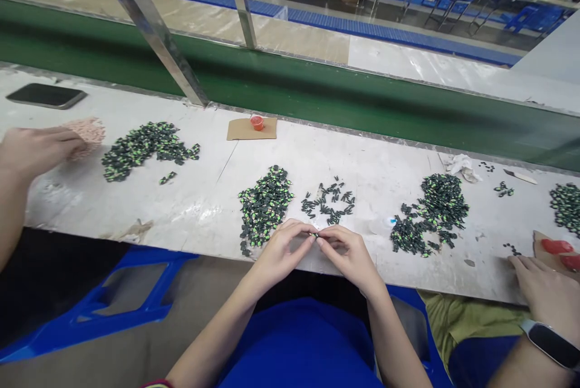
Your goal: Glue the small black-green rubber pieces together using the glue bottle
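My left hand [290, 245] and my right hand [344, 249] meet at the table's near edge, thumbs and forefingers pinched together. Between the fingertips they share a small dark part [316, 234], mostly covered by the fingers, so its exact kind does not show. Left of my hands lies a dense pile of small black-and-green parts [265, 203], partly behind my left hand. Just beyond my fingers, thin black pieces [333, 199] are scattered loosely on the white table [217, 213].
A red tub [257, 122] stands on cardboard [238, 129]. More black-and-green piles lie left [140, 149] and right [441, 200]. A co-worker's hand [40, 149] touches pink pieces [90, 133]; another's hand [544, 288] is at right. A metal post [154, 31] rises behind.
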A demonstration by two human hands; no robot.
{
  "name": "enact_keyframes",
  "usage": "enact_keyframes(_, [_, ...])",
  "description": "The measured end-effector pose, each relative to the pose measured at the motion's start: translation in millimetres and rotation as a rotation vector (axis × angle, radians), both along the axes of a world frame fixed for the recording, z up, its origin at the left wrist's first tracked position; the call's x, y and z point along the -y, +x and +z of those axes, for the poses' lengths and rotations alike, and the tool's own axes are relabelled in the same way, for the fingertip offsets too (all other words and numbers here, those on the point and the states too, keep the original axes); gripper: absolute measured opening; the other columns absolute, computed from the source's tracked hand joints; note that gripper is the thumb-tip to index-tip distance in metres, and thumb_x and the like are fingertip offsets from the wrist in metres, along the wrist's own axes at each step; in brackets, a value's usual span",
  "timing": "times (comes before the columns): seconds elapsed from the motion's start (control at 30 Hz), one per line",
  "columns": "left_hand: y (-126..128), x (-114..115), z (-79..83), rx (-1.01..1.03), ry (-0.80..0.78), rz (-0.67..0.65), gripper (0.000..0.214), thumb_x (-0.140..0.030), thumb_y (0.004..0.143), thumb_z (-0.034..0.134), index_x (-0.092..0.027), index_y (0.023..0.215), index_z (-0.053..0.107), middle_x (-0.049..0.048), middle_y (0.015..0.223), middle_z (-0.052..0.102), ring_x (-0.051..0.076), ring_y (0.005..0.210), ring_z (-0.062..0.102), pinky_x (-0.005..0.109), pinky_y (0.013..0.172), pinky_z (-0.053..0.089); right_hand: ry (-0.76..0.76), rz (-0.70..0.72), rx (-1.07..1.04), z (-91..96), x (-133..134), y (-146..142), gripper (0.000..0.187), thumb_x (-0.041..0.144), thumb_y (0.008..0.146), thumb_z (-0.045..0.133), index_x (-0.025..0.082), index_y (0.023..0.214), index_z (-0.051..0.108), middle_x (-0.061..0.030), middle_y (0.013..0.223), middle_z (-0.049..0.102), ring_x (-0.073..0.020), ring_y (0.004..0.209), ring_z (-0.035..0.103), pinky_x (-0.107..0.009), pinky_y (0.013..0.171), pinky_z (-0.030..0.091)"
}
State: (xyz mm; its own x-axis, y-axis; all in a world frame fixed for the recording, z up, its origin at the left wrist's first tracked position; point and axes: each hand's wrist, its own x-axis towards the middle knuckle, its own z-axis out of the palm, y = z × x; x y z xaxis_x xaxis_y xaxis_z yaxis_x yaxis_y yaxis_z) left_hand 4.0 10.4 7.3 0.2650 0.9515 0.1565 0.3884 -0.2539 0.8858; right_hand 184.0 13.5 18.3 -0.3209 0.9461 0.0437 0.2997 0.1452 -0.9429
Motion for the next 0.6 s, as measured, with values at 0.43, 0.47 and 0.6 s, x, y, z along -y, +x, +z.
enact_keyframes(0.43, [7.4,9.7,9.2,-0.2,0.255,0.061,0.019,-0.02,0.095,0.046,-0.024,0.101,0.064,0.0009,0.09,0.073,0.017,0.087,0.063,0.035,0.082,0.03,0.09,-0.075,-0.054,1.7,12.4,1.3,0.016,0.028,0.087,0.059,0.02,0.092,0.072,-0.0074,0.092,0.071,-0.0167,0.079,0.068,-0.023,0.056,0.057])
enact_keyframes(0.47, [6.7,9.5,9.1,-0.204,0.275,0.063,0.02,-0.018,0.095,0.046,-0.024,0.1,0.064,0.0005,0.088,0.074,0.016,0.085,0.064,0.036,0.082,0.029,0.092,-0.068,-0.058,2.2,12.5,1.4,0.015,0.028,0.087,0.059,0.02,0.091,0.072,-0.0073,0.092,0.072,-0.0167,0.079,0.068,-0.023,0.057,0.057])
enact_keyframes(0.6, [3.3,8.9,10.0,-0.253,0.301,0.044,0.026,-0.014,0.095,0.042,-0.025,0.096,0.065,-0.0006,0.083,0.074,0.016,0.083,0.064,0.039,0.088,0.025,0.082,-0.043,-0.068,2.3,12.7,0.9,0.014,0.028,0.087,0.058,0.02,0.088,0.07,-0.0064,0.088,0.072,-0.0153,0.074,0.067,-0.023,0.057,0.056])
